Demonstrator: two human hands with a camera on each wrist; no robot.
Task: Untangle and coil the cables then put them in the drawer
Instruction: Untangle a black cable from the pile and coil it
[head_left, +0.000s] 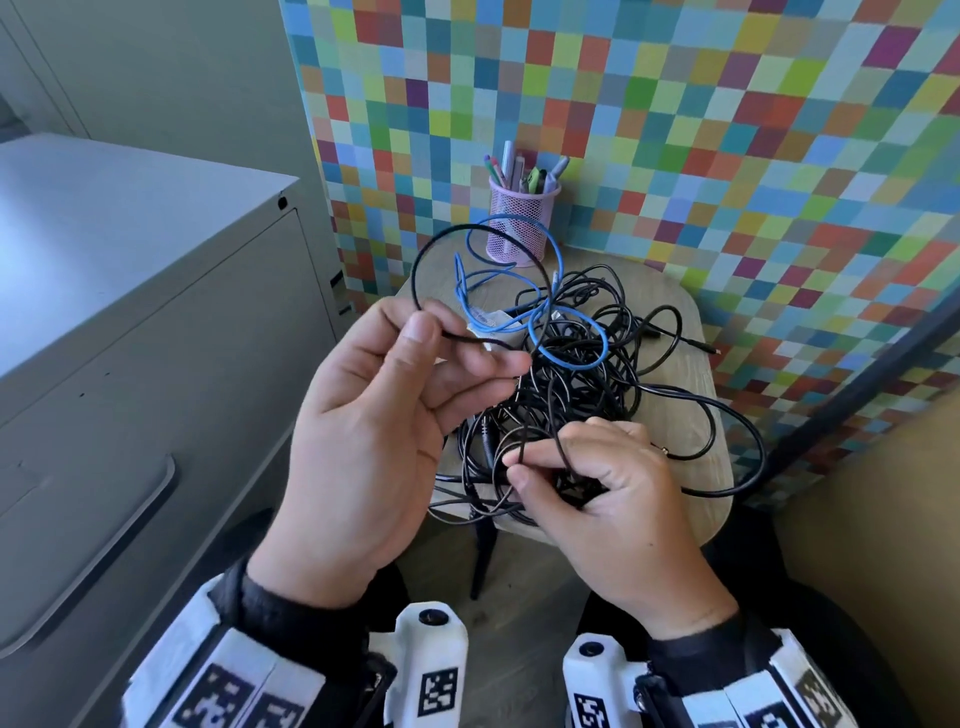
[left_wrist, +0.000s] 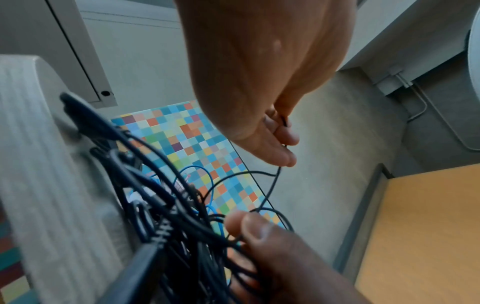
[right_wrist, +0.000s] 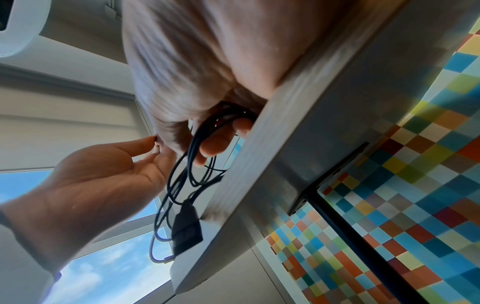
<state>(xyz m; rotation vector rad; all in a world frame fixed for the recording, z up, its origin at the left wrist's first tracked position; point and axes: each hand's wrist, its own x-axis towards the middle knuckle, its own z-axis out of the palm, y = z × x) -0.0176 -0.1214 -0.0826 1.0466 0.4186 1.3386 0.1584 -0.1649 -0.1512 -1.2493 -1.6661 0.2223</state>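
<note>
From above, a knot of black cables (head_left: 576, 395) is heaped on the small wooden worktop (head_left: 675, 332), with a blue cable (head_left: 519, 291) looped through its far side, just in front of a pink mesh pen cup (head_left: 522, 221) standing against the checkered wall (head_left: 727, 130). The left hand (head_left: 374, 426) is raised over the near left edge, thumb and fingers (head_left: 488, 364) pinching one thin black strand whose loop arcs up toward the pen cup. The right hand (head_left: 613, 488) is down in the near part of the heap, thumb and forefinger nipping a black strand, other fingers curled among the coils. A grey drawer cabinet (head_left: 130, 312) stands to the left, its fronts closed. Over to the left wrist camera: the left hand (left_wrist: 267, 67) hangs from the top, a thin black strand trailing from its fingers (left_wrist: 283, 158), and the right hand's thumb (left_wrist: 257, 228) presses strands at the bottom, with the black cables (left_wrist: 168, 216) piled against the worktop (left_wrist: 39, 164) edge. Now the right wrist camera: the right hand (right_wrist: 187, 72) curls its fingers (right_wrist: 215, 144) round several black cables (right_wrist: 187, 185) at the worktop (right_wrist: 298, 123) rim, a black plug (right_wrist: 187, 228) dangles below, and the left hand (right_wrist: 98, 181) is alongside, palm showing.
</note>
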